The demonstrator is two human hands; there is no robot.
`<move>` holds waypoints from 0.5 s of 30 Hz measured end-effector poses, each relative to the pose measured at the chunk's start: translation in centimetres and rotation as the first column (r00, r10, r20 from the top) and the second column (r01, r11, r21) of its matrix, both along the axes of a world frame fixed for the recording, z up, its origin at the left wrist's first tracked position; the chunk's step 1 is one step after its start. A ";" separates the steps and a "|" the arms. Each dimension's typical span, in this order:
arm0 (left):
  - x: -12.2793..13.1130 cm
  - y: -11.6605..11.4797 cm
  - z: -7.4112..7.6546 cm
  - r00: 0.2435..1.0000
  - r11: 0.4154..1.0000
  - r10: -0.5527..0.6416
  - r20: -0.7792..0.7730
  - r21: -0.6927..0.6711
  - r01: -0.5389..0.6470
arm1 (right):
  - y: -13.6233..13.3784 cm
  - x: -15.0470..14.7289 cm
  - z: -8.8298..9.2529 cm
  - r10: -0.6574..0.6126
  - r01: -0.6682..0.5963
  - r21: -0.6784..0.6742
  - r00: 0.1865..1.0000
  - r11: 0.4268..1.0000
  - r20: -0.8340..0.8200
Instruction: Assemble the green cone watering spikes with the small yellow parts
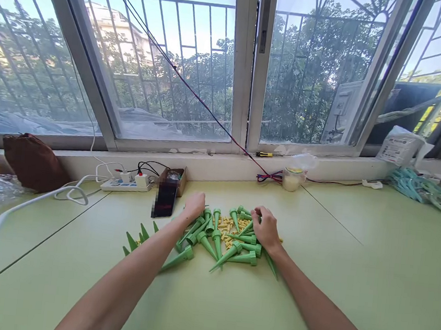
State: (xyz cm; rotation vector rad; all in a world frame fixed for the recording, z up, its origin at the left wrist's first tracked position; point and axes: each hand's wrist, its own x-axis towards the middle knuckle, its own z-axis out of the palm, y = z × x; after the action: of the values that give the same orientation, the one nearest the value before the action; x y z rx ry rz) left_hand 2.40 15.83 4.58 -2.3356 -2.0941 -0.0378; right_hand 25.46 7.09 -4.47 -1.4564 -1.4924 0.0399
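Note:
A heap of several green cone-shaped plastic spikes (218, 238) lies on the pale green table (353, 252), mixed with small yellow pieces (226, 226). My left hand (195, 205) rests on the left edge of the heap, fingers curled down onto the spikes. My right hand (265, 227) lies on the right side of the heap, fingers bent and closed over spikes there. What either hand actually grips is hidden under the fingers. More green spikes (138, 235) poke out from behind my left forearm.
A phone (165, 198) stands propped against a small box, beside a white power strip (126, 183) with cables. A brown bag (34, 161) sits at left, a small jar (292, 179) by the window sill, and packaged teal items (423, 189) at right.

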 end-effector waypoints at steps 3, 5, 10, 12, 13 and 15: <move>0.2 -0.4 0.4 0.999 0.997 -0.045 0.023 0.060 0.043 | -0.1 0.1 0.0 0.002 -0.002 -0.003 1.000 1.000 0.007; 0.6 -1.0 1.0 0.995 0.989 -0.083 0.047 0.129 0.077 | -0.2 0.2 0.1 0.000 0.000 -0.004 1.000 1.000 0.017; 1.8 -4.5 2.9 0.959 0.917 -0.256 0.123 0.346 0.200 | -0.8 0.2 0.7 -0.051 0.052 -0.007 0.997 0.999 0.062; 2.0 -7.0 2.9 0.928 0.886 -0.336 0.160 0.389 0.253 | -1.2 0.0 1.1 -0.066 0.065 0.019 0.994 0.998 0.088; 1.9 -8.3 2.7 0.913 0.873 -0.367 0.178 0.403 0.273 | -1.4 -0.2 1.3 -0.074 0.070 0.044 0.992 0.997 0.102; 1.3 -11.0 1.6 0.831 0.829 -0.479 0.282 0.458 0.323 | -2.0 -0.8 1.6 -0.053 0.040 0.088 0.988 0.995 0.147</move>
State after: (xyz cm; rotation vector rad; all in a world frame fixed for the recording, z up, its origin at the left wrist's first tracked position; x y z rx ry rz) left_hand 3.69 4.83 6.15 -2.6012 -1.4395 -0.9050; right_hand 24.69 5.07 -2.84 -1.4508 -1.5597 -0.1626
